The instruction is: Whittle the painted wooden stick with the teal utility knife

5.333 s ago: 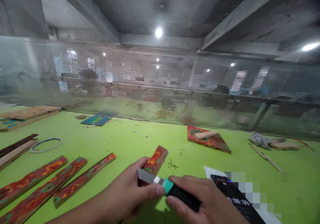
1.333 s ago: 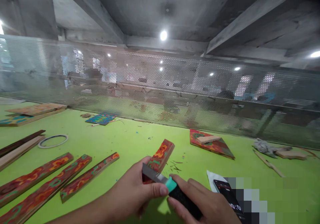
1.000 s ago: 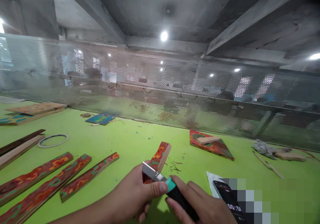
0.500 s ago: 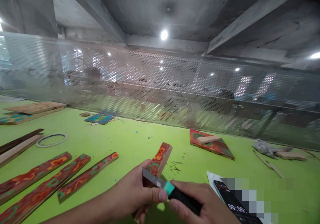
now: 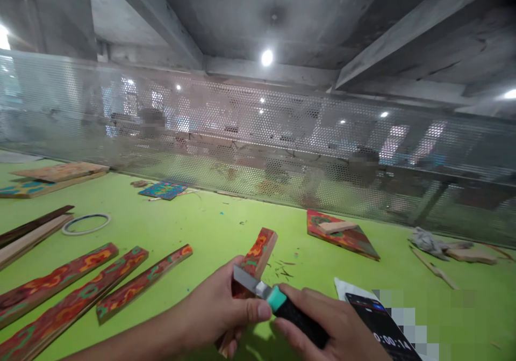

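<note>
My left hand is wrapped round a narrow wooden strip painted red, orange and green, its far end angled up and away. In my right hand is a utility knife with a black handle and a teal collar. The knife's blade lies across the painted strip, close to my left thumb. Whether the blade's edge touches the wood I cannot tell.
Several painted strips lie at the left, near a tape ring. A painted board sits right of centre, a phone at lower right, a crumpled cloth beyond. A perforated screen stands behind.
The knife and my right hand have shifted slightly to the right. Both hands keep their holds, and the view has moved a little.
</note>
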`<state>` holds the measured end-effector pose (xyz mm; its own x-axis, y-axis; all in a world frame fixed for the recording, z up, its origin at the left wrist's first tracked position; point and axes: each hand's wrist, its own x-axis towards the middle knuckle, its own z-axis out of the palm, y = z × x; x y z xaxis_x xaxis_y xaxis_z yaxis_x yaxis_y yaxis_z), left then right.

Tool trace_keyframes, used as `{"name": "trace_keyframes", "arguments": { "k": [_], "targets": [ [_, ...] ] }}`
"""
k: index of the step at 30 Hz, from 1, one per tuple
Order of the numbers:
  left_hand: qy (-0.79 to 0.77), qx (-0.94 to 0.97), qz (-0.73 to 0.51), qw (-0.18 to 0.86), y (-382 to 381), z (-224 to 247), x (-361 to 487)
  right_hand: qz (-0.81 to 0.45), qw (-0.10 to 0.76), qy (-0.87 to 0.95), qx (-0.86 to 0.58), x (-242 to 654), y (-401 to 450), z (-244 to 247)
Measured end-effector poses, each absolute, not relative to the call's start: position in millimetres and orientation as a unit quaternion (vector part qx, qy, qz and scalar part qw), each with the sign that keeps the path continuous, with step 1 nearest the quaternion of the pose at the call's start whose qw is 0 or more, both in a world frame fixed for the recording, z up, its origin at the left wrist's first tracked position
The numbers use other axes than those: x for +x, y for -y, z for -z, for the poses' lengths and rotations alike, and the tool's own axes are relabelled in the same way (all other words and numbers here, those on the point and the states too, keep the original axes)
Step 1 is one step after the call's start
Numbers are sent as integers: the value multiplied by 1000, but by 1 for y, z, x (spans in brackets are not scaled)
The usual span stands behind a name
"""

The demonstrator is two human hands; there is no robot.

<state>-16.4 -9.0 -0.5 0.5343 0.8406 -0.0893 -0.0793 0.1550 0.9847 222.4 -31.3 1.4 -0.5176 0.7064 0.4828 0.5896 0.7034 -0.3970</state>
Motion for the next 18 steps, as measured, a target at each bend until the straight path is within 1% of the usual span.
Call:
{"name": "trace_keyframes", "arguments": {
  "k": [4,8,11,15,18],
  "targets": [
    [-376,564,-339,652,11,0,-15,-69,319,864,-384,225,29,12],
    [-418,551,-351,632,19,-1,-8,-49,368,836,-404,225,28,29],
    [-422,548,-356,628,21,0,-5,-50,374,827,-416,223,29,35],
    [-422,551,-359,624,18,4,-6,-36,370,827,-422,222,29,30],
    [-437,549,-355,617,19,3,-8,-15,381,806,-452,229,24,13]
  ]
}}
